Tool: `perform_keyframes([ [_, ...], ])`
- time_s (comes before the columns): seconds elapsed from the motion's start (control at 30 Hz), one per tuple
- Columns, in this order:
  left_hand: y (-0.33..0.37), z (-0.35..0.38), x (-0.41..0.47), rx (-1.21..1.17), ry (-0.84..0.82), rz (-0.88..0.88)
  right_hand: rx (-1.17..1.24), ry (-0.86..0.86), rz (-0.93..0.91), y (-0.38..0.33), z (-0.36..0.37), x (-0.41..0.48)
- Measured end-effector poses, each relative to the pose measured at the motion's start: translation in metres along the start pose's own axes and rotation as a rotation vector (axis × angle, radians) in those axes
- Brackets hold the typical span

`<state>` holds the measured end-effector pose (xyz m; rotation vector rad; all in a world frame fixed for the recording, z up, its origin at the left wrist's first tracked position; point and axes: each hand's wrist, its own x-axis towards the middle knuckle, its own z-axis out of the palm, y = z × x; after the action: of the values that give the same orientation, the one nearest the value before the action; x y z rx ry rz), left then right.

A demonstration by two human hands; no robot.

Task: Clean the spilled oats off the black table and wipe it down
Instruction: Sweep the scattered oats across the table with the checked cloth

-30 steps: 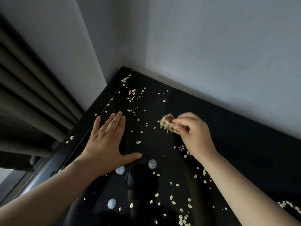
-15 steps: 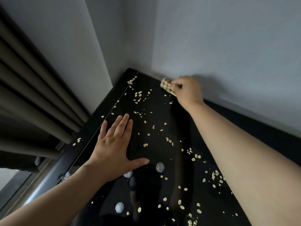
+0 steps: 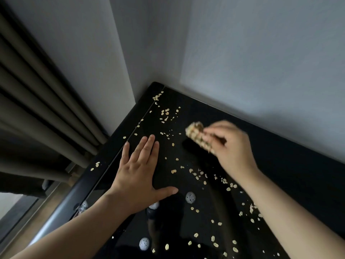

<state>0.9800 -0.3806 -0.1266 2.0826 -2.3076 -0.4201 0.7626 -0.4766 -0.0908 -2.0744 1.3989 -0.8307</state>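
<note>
Starting nearest, oats (image 3: pixel 212 238) dot the black table (image 3: pixel 289 174) at 5 o'clock, the left hand (image 3: pixel 139 176) lies flat at 9 o'clock, fingers straight, holding nothing, the right hand (image 3: pixel 233 148) at 2 o'clock pinches a bunched cloth (image 3: pixel 197 136), and more oats reach the 12 o'clock corner.

The black table (image 3: pixel 280 174) is glossy, with its far corner pushed into the wall corner at 12 o'clock. Pale, flat oats (image 3: pixel 173 171) lie loose across it: a small cluster in that far corner, a thin scatter near the middle, a denser trail running toward 5 o'clock, and a few on the edge strip at 9 o'clock. My right hand (image 3: pixel 233 146) pinches a wadded tan cloth (image 3: pixel 197 136), motion-blurred, at about 1 o'clock from the middle.
</note>
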Motion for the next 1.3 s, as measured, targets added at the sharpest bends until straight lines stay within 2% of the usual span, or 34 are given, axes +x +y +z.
perform_keyframes([
  [0.17,0.002,-0.004,-0.001,-0.019,0.014,0.0,-0.089,0.1,0.071,0.015,0.025,0.093],
  [0.3,-0.002,-0.003,-0.001,-0.022,0.016,0.015,-0.159,0.083,0.177,0.028,0.053,0.117],
  [0.4,-0.005,-0.005,0.001,-0.027,0.014,0.034,-0.113,0.069,0.144,0.019,0.064,0.094],
  [0.53,-0.015,-0.016,0.003,-0.122,0.056,0.062,-0.097,-0.091,-0.046,-0.003,0.057,0.032],
  [0.67,-0.033,-0.021,-0.002,-0.209,0.148,0.071,-0.027,-0.235,0.024,-0.021,0.039,-0.011],
  [0.83,-0.058,-0.022,-0.011,-0.117,0.101,-0.011,-0.033,-0.046,-0.023,-0.031,0.038,0.037],
  [1.0,-0.071,-0.026,-0.013,-0.091,0.017,-0.102,-0.087,0.054,0.063,-0.015,0.08,0.112],
  [1.1,-0.076,-0.025,-0.014,-0.092,-0.012,-0.121,-0.095,0.023,0.095,-0.009,0.1,0.106],
  [1.17,-0.079,-0.024,-0.015,-0.087,-0.038,-0.114,-0.082,-0.011,0.037,-0.012,0.099,0.084],
  [1.3,-0.082,-0.021,-0.016,-0.114,-0.071,-0.101,-0.039,-0.233,-0.077,-0.028,0.075,0.029],
])
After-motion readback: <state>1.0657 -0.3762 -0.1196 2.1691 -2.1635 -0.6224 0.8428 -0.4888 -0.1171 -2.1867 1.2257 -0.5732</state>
